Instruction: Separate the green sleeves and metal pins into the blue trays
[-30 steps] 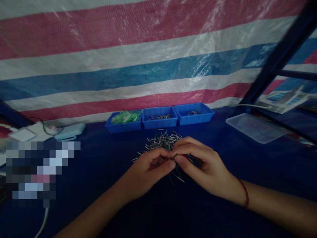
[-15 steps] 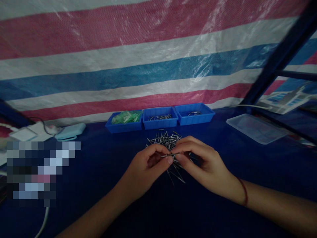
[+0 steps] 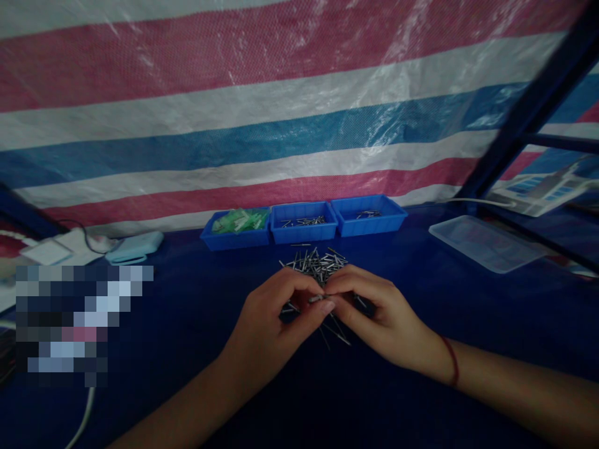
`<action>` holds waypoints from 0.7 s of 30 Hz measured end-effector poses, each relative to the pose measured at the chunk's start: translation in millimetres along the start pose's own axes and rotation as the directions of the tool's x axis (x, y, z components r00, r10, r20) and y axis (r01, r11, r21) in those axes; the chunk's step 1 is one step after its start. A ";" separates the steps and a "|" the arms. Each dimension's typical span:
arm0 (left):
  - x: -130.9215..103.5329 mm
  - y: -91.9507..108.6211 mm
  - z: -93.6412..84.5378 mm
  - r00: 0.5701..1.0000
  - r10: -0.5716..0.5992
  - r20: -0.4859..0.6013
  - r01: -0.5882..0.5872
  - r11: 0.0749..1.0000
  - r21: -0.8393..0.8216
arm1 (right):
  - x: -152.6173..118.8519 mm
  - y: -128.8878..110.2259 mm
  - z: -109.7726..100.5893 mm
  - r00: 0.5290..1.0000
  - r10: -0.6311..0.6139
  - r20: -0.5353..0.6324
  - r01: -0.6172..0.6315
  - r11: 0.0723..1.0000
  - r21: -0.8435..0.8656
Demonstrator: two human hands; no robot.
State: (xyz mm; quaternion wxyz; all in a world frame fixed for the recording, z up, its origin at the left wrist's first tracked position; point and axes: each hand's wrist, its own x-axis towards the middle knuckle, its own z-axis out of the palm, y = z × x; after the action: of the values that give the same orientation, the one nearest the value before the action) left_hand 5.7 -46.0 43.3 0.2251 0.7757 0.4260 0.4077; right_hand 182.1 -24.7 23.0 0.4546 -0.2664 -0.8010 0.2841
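My left hand [image 3: 276, 315] and my right hand [image 3: 379, 312] meet fingertip to fingertip over the near part of a pile of thin metal pins [image 3: 316, 262]. Between my left thumb and forefinger a small metal pin [image 3: 318, 299] is pinched. My right thumb and forefinger close on its right end, which the fingertips mostly hide. Behind the pile stand three blue trays: the left tray [image 3: 236, 241] holds green and clear pieces [image 3: 241, 219], while the middle tray [image 3: 304, 233] and right tray [image 3: 372, 226] hold some metal pins.
A clear plastic lid [image 3: 486, 243] lies on the blue table [image 3: 187, 337] at the right. Toward the left are a light blue case [image 3: 135, 247], a white adapter [image 3: 47, 249] and a cable [image 3: 84, 418]. A striped sheet [image 3: 281, 143] hangs behind.
Both hands have drawn closer, fingertips now touching. The pin, earlier showing across the gap between them, is now mostly covered by the fingers. The view has shifted very slightly.
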 end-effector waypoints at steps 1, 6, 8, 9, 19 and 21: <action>0.2 0.4 -0.1 1.000 0.000 0.000 0.000 1.000 0.008 | -0.4 0.2 0.3 1.000 0.003 0.009 -0.003 1.000 0.009; 1.4 -0.5 -1.3 0.998 -0.049 0.036 0.047 0.998 0.048 | -0.7 0.4 0.8 1.000 0.016 0.018 -0.016 1.000 -0.008; 2.0 -2.2 -2.5 0.995 -0.065 0.076 0.061 0.996 0.062 | 4.4 4.3 -3.7 0.998 0.031 -0.060 -0.036 0.996 -0.085; 2.1 -3.2 -3.3 0.993 -0.069 0.093 0.062 0.996 0.071 | 8.7 8.3 -8.2 0.991 0.042 -0.130 -0.060 0.989 -0.138; 3.2 -6.3 -18.1 0.985 0.040 0.168 -0.085 0.958 0.273 | 43.9 82.2 -73.5 0.867 0.062 -0.495 -0.375 0.735 -0.565; 6.9 -10.6 -23.2 0.979 0.029 0.200 -0.106 0.917 0.385 | 38.3 84.4 -71.4 0.884 0.079 -0.462 -0.365 0.734 -0.573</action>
State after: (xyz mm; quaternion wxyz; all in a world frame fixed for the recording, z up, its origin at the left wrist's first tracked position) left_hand -16.4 -34.5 52.0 0.0899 0.8546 0.4487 0.2453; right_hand 242.1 75.5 16.6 0.4528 -0.5552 -0.6975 -0.0174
